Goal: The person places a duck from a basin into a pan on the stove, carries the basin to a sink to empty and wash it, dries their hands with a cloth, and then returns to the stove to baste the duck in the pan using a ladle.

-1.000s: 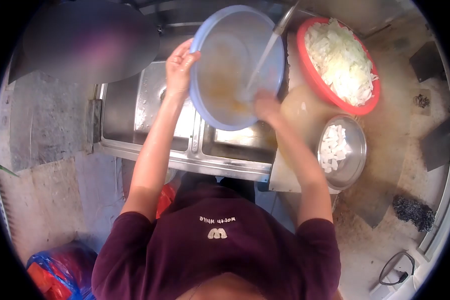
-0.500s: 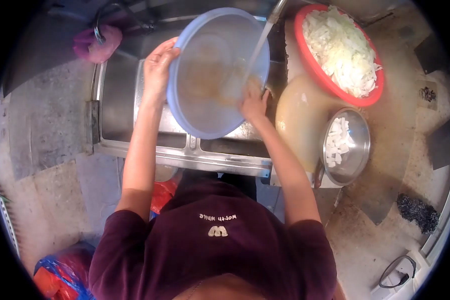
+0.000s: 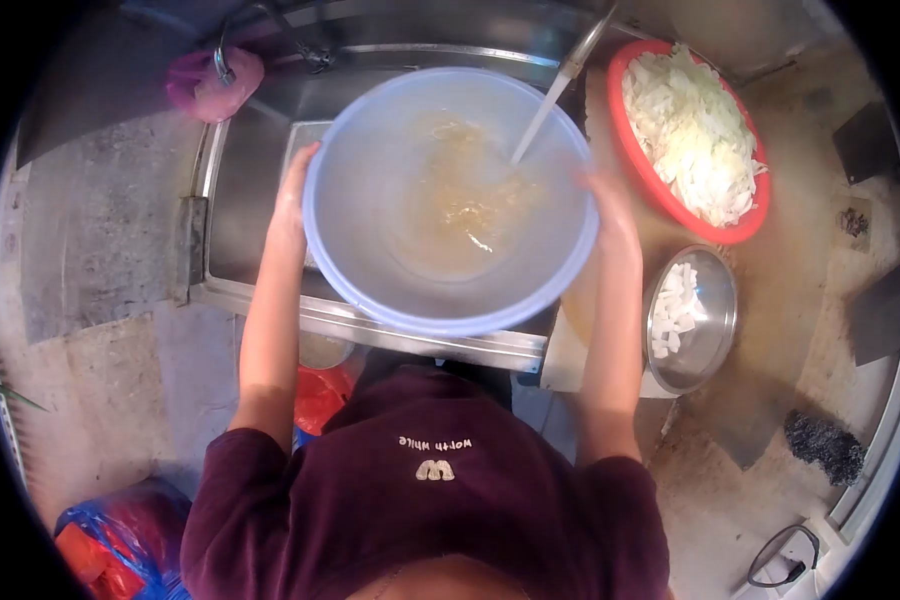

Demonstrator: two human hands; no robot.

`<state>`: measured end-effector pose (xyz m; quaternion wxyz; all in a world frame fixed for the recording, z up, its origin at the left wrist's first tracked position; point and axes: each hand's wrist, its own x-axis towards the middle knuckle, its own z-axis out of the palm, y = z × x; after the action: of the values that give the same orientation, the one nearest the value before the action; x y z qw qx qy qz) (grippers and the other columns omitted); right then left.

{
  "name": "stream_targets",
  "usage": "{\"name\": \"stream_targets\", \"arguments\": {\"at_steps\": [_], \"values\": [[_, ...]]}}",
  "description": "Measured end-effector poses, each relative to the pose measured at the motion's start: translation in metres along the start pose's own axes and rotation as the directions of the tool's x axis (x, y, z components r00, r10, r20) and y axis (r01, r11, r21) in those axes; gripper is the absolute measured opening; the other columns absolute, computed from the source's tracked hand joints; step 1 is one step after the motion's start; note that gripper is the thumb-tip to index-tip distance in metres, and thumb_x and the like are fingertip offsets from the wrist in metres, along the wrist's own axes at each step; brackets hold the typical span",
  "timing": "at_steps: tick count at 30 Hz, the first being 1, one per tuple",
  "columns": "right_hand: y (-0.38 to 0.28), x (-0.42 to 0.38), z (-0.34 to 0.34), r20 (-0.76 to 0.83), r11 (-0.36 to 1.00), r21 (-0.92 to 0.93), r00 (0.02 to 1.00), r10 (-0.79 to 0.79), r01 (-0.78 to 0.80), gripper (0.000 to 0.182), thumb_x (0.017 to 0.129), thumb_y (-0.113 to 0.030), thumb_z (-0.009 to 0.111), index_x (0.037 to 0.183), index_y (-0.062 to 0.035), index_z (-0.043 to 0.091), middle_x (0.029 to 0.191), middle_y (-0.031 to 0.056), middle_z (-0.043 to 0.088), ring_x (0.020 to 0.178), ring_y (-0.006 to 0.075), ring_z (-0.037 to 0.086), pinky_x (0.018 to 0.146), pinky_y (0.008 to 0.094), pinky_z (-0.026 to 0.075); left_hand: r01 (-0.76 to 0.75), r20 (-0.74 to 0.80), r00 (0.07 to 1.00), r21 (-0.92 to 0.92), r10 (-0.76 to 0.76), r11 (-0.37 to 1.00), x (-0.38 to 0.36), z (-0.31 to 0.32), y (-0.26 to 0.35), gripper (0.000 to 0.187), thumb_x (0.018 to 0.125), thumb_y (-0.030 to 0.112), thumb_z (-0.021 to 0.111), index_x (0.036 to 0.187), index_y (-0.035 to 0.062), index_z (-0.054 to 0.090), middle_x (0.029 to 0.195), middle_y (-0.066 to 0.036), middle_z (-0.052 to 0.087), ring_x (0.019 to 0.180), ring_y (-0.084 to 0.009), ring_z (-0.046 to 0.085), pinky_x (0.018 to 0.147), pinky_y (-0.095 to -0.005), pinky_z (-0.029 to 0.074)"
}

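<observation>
both arms are reaching forward; the left hand (image 3: 292, 205) and right hand (image 3: 610, 215) are gripping opposite rims of the large round pale-blue plastic basin (image 3: 370, 240). it is sitting mouth-up over the steel sink (image 3: 245, 190), seemingly level, catching the tap's water stream (image 3: 533, 128).

Large pale-blue plastic basin (image 3: 370, 270), mouth up, holding murky brownish water.

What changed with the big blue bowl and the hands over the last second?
The blue bowl was tipped on edge, held by the left hand alone; now it sits level under the tap stream. The right hand left off rubbing the inside and took hold of the rim. The red basin of chopped vegetable and the metal bowl stayed put.
</observation>
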<state>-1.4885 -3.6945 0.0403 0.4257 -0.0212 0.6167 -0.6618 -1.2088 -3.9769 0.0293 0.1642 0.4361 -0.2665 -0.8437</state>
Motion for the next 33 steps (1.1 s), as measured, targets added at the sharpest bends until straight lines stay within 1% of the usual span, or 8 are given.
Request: {"name": "stream_targets", "arguments": {"at_steps": [4,8,12,17,21,23,28,33], "values": [[0.008,-0.061,-0.014,-0.149,0.992,0.121,0.989,-0.012,0.030,0.019,0.068,-0.001,0.053,0.086,0.0017,0.055,0.076,0.0071,0.057,0.068,0.0140,0.055,0.063,0.0258,0.045,-0.219,0.073,0.942,0.875,0.328,0.431,0.043,0.010,-0.022,0.039,0.077,0.029,0.052,0.106,0.0024,0.054,0.098,-0.012,0.058,0.089,-0.0222,0.055,0.080,-0.0298,0.042],[0.028,-0.090,-0.014,-0.272,0.952,0.271,0.960,-0.067,0.143,0.017,0.066,0.002,0.051,0.082,0.0020,0.055,0.075,0.0066,0.057,0.066,0.0135,0.054,0.061,0.0252,0.045,-0.457,0.552,0.716,0.833,0.428,-0.310,0.098,0.091,-0.060,0.054,0.071,0.027,0.056,0.118,0.0035,0.043,0.117,-0.019,0.046,0.110,-0.0315,0.041,0.093,-0.0374,0.032],[0.028,-0.101,-0.003,-0.314,0.923,0.335,0.946,-0.081,0.190,0.014,0.065,0.004,0.049,0.078,0.0031,0.055,0.072,0.0067,0.056,0.060,0.0125,0.052,0.058,0.0241,0.043,-0.610,0.735,0.658,0.648,0.165,-0.455,0.105,0.219,-0.117,0.061,0.071,0.015,0.049,0.126,-0.0002,0.028,0.129,-0.021,0.029,0.120,-0.0326,0.029,0.099,-0.0372,0.025],[0.016,-0.103,0.003,-0.343,0.939,0.277,0.934,-0.103,0.205,0.013,0.066,0.004,0.050,0.078,0.0035,0.055,0.069,0.0057,0.055,0.058,0.0115,0.050,0.054,0.0239,0.041,-0.673,0.918,0.301,0.396,0.258,-0.624,0.063,0.253,-0.179,0.054,0.075,0.005,0.039,0.126,-0.0035,0.025,0.129,-0.022,0.029,0.122,-0.0313,0.026,0.100,-0.0386,0.024],[0.017,-0.105,0.005,-0.357,0.935,0.279,0.928,-0.110,0.218,0.010,0.066,0.005,0.051,0.075,0.0020,0.054,0.067,0.0040,0.055,0.056,0.0099,0.049,0.053,0.0232,0.041,-0.626,0.918,0.284,0.396,0.277,-0.671,0.113,0.225,-0.170,0.047,0.076,0.004,0.037,0.122,-0.0034,0.030,0.125,-0.022,0.034,0.116,-0.0326,0.035,0.090,-0.0397,0.037],[0.021,-0.102,0.002,-0.361,0.930,0.268,0.921,-0.146,0.253,0.009,0.066,0.005,0.051,0.073,0.0011,0.053,0.067,0.0035,0.054,0.055,0.0092,0.048,0.053,0.0228,0.040,-0.281,0.392,0.760,0.917,0.519,-0.282,0.109,0.231,-0.146,0.043,0.077,0.008,0.039,0.118,-0.0044,0.033,0.119,-0.023,0.040,0.101,-0.0323,0.049,0.078,-0.0403,0.045],[0.012,-0.101,0.005,-0.315,0.951,0.231,0.941,-0.126,0.205,0.008,0.066,0.006,0.051,0.069,-0.0012,0.052,0.065,0.0021,0.053,0.054,0.0079,0.047,0.051,0.0211,0.038,-0.390,0.600,0.794,0.624,0.096,-0.677,0.059,0.257,-0.126,0.030,0.075,0.017,0.046,0.096,-0.0033,0.053,0.098,-0.021,0.053,0.090,-0.0309,0.054,0.074,-0.0408,0.044],[0.009,-0.099,0.008,-0.269,0.948,0.211,0.947,-0.178,0.238,0.009,0.066,0.007,0.050,0.068,-0.0019,0.052,0.063,0.0010,0.052,0.052,0.0074,0.046,0.049,0.0209,0.037,-0.746,0.771,0.594,0.423,-0.227,-0.514,0.024,0.285,-0.123,0.021,0.070,0.022,0.054,0.078,0.0037,0.063,0.078,-0.018,0.061,0.076,-0.0291,0.060,0.067,-0.0384,0.047]]}}
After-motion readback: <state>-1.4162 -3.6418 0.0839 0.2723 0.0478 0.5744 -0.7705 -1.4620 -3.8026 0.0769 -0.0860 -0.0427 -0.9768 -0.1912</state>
